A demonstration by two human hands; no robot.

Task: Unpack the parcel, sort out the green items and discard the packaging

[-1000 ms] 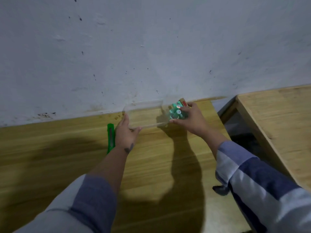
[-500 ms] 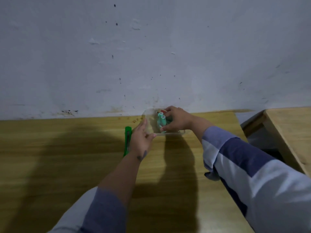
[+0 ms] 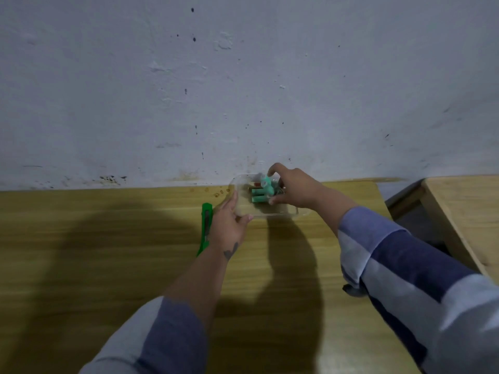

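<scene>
A clear plastic tray (image 3: 266,213) sits on the wooden table (image 3: 108,238) close to the wall. Inside it lie several small green cylinders (image 3: 259,197) and at least one reddish piece (image 3: 253,187). My left hand (image 3: 228,225) grips the tray's near left corner. My right hand (image 3: 293,188) hovers over the tray's right part, with thumb and forefinger pinched on one green cylinder (image 3: 266,182) that stands tilted above the others.
A green utility knife (image 3: 205,225) lies on the table just left of my left hand. A second wooden table (image 3: 464,211) stands to the right, across a dark gap (image 3: 410,211). The stained white wall (image 3: 243,90) rises right behind the tray.
My right hand carried a handful of green cylinders from the tray's right end into the tray; most now lie loose in it. My left hand stayed on the tray's corner.
</scene>
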